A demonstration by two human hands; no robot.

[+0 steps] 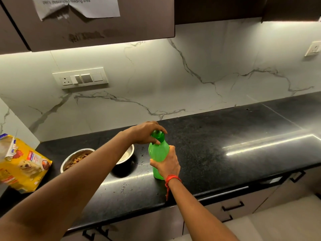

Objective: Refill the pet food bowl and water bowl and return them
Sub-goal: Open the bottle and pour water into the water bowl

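A green plastic bottle (157, 152) stands upright on the black counter (225, 145). My right hand (167, 165) grips its body from the right. My left hand (147, 132) curls over its green cap (159, 134) from above. Left of the bottle sit two steel bowls. The nearer bowl (74, 160) holds brown kibble. The second bowl (127, 153) is partly hidden behind my left forearm, and its contents are unclear. A yellow dog food bag (22, 164) lies open at the counter's left end.
A marble backsplash with a switch panel (80, 78) rises behind the counter. Dark upper cabinets (104, 23) hang overhead, with a paper note taped on. Drawers with black handles (232, 206) run below the counter edge. Small droplets or crumbs speckle the counter near the bottle.
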